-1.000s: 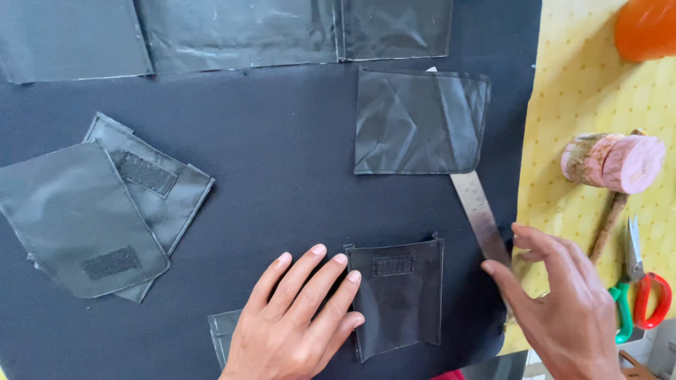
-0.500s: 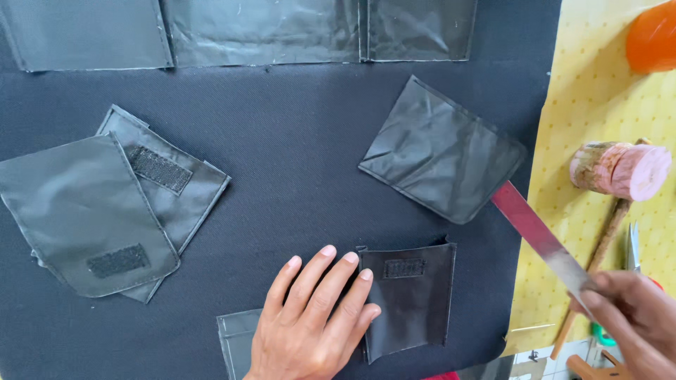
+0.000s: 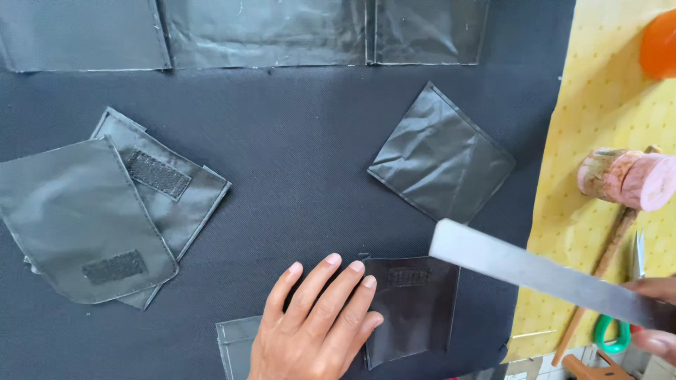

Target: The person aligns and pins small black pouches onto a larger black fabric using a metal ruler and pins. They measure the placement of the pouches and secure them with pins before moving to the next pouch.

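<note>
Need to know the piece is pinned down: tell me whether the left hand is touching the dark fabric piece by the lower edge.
Touching. The head view shows the left hand lying flat, palm down, its fingers overlapping the left edge of the dark fabric piece.

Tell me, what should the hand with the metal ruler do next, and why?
Probably lower the metal ruler flat onto the small black fabric piece. The right hand holds it by one end, lifted and slanted above the dark cloth. The left hand already lies flat on that piece's left side, pinning it, so it looks ready to be measured or marked.
</note>
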